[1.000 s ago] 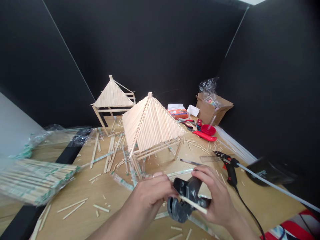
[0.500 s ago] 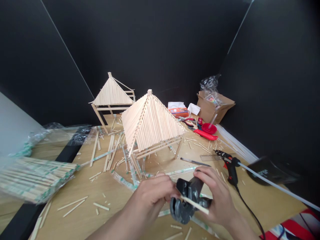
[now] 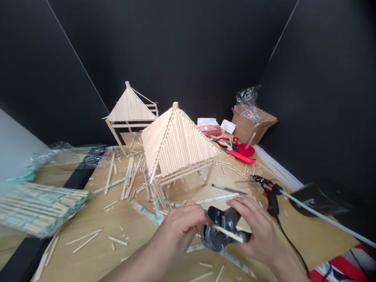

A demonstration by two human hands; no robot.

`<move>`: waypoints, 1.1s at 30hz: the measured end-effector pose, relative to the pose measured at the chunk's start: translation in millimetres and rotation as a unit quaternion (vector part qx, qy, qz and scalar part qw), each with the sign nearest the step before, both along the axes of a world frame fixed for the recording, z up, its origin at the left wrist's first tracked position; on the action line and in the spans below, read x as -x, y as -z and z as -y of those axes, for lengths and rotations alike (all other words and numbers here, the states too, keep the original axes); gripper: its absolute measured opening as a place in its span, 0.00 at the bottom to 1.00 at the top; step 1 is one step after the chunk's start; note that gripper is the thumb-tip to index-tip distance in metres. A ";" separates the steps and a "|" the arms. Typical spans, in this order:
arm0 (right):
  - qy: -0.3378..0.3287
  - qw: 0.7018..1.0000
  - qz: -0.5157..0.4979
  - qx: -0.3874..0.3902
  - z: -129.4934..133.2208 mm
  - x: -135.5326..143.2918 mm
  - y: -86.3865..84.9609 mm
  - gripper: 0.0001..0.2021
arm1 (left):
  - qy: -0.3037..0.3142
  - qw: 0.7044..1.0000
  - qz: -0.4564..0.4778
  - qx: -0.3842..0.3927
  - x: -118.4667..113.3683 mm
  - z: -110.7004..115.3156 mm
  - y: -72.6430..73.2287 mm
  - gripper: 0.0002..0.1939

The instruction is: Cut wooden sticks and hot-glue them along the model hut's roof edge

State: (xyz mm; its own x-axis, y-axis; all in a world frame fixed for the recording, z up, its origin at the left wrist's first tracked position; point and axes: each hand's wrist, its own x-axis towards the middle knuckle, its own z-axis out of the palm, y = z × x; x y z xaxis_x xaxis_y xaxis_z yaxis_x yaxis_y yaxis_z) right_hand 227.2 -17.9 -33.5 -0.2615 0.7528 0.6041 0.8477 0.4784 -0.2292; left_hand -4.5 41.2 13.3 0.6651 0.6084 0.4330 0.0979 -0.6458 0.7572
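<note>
A black hand tool point(image 3: 216, 237) with rounded jaws is low in the centre, between my hands. A short pale wooden stick point(image 3: 229, 234) lies across its jaws. My right hand point(image 3: 257, 227) is wrapped round the tool's right side, near the stick's right end. At the stick's left end, my left hand point(image 3: 183, 223) has its fingers pressed together; their tips are partly hidden behind the tool. Just beyond stands a small wooden pavilion point(image 3: 182, 145) with a stick-covered pitched roof.
A second pavilion point(image 3: 129, 107) stands back left. Packaged sticks point(image 3: 41, 209) lie left, loose sticks are scattered about. At right are a glue gun point(image 3: 272, 196), red cutter point(image 3: 241, 157), red dish point(image 3: 246, 149) and cardboard box point(image 3: 249, 127).
The tool and the stick have risen slightly in view, and the stick's right end has shifted a little left and up. Both hands keep nearly the same places.
</note>
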 end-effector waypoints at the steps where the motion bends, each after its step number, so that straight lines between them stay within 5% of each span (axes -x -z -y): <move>1: -0.001 1.000 0.001 0.002 -0.3 -0.1 -0.7 0.22 | 0.000 1.000 -0.004 0.006 0.2 0.1 1.2 0.17; 12: -0.008 0.999 0.035 0.031 -3.3 -8.9 2.2 0.17 | 0.008 0.987 -0.018 0.158 -6.9 -4.5 17.2 0.17; 19: 0.006 0.983 0.074 0.168 2.4 -23.0 18.8 0.17 | -0.030 0.948 0.033 0.314 -22.1 -4.9 58.8 0.11; 27: 0.058 0.913 0.095 0.394 3.0 -23.1 22.0 0.09 | -0.075 0.915 0.061 0.392 -43.4 -4.6 107.6 0.20; 33: 0.062 0.897 0.102 0.425 -5.2 -15.7 22.8 0.03 | -0.102 0.896 0.044 0.429 -48.3 -5.4 120.8 0.21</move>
